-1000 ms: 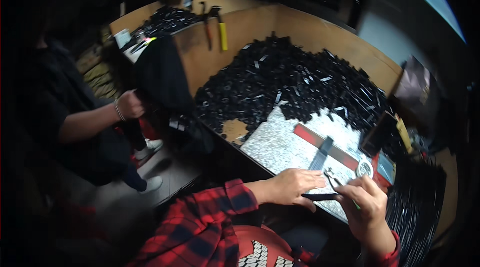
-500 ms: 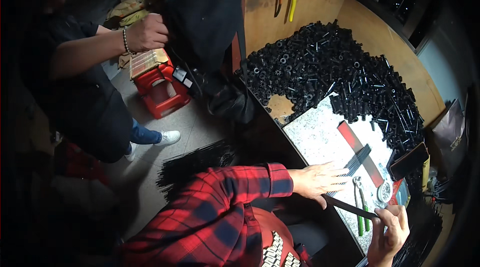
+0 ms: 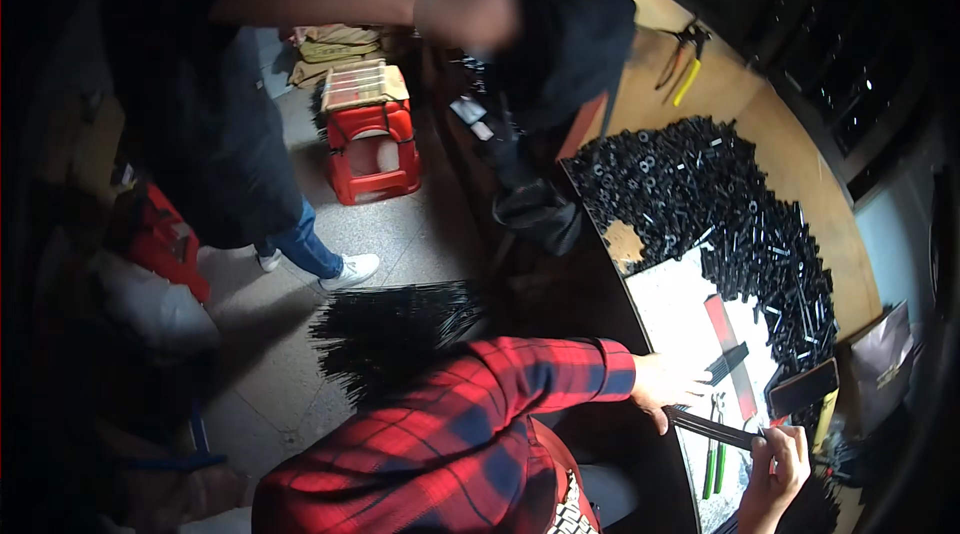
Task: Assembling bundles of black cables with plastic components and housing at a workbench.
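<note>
My right hand point(image 3: 778, 474) is closed, pinching one end of a dark bundle of thin black strips point(image 3: 712, 427). The bundle slants across the front of the white speckled board point(image 3: 660, 292). At its other end is my left hand point(image 3: 665, 382), fingers stretched out over the board and thumb against the bundle's tip. Beyond those fingers, more thin black strips point(image 3: 727, 362) lie across a long red-and-dark bar point(image 3: 722, 324). Green-handled pliers point(image 3: 714, 464) rest on the board beneath the held bundle.
A heap of small black metal parts point(image 3: 690, 194) covers the bench behind the board. A phone point(image 3: 803, 387) leans at the right. Pliers point(image 3: 684, 64) hang on the wooden wall. Left, a person in dark clothes point(image 3: 200, 134) stands near a red stool point(image 3: 373, 149); black rods point(image 3: 390, 329) lie nearby.
My view has swung left, so the bench sits farther right and lower. The other person's arm reaches farther over the black cloth. My hands keep nearly the same pose around the bundle.
</note>
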Demonstrator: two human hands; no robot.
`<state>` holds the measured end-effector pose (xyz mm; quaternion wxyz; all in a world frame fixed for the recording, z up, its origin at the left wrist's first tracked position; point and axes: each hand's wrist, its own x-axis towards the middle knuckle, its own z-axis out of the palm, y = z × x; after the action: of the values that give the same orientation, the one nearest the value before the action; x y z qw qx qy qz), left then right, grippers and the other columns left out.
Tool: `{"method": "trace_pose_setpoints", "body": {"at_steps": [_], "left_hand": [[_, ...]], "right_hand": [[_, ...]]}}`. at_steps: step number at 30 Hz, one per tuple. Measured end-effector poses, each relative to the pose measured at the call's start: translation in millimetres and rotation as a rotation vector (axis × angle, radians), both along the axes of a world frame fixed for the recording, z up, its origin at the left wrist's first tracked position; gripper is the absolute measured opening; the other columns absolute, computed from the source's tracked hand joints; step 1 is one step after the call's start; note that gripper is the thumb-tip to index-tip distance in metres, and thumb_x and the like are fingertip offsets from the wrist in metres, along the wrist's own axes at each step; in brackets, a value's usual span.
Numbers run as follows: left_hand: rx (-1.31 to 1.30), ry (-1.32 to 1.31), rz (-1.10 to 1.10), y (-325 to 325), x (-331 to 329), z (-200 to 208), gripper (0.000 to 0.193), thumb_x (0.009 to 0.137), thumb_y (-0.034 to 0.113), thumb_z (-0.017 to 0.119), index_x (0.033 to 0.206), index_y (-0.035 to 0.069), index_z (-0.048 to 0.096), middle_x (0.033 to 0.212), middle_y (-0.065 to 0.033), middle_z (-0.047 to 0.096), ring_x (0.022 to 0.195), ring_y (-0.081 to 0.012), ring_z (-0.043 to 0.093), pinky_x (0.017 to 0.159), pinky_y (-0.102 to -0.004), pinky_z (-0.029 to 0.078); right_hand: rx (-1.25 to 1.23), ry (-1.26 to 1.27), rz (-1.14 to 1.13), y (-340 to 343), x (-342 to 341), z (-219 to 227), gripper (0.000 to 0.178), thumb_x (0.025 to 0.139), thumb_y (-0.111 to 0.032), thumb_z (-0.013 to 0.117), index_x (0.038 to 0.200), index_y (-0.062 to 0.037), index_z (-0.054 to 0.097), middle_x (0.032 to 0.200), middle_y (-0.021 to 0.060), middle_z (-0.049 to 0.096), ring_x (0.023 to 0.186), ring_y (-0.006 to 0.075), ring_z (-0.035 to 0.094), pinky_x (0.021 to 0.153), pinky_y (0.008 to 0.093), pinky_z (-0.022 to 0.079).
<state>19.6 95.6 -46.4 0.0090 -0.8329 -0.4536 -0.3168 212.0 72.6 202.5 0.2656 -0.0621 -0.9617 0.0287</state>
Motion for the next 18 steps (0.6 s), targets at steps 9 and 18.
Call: {"method": "trace_pose_setpoints", "body": {"at_steps": [9, 18], "left_hand": [[0.070, -0.025, -0.059, 0, 6, 2, 0.094, 0.066, 0.063, 0.068, 0.135, 0.005, 0.041, 0.147, -0.0177, 0.028, 0.134, -0.0408, 0.024, 0.109, -0.0511, 0.023], [0.093, 0.015, -0.032, 8, 4, -8, 0.094, 0.067, 0.061, 0.069, 0.136, 0.005, 0.040, 0.148, -0.0178, 0.027, 0.134, -0.0412, 0.024, 0.109, -0.0512, 0.022]], "right_hand": [[-0.256, 0.022, -0.131, -4, 4, -23, 0.005, 0.077, 0.009, 0.056, 0.081, 0.0047, 0.057, 0.076, 0.0068, 0.050, 0.062, 0.0133, 0.051, 0.050, 0.0246, 0.043], [-0.324, 0.050, -0.127, -21, 18, -24, 0.009, 0.077, 0.009, 0.060, 0.085, 0.0044, 0.058, 0.081, 0.0058, 0.052, 0.071, 0.0127, 0.052, 0.058, 0.0242, 0.043]]}}
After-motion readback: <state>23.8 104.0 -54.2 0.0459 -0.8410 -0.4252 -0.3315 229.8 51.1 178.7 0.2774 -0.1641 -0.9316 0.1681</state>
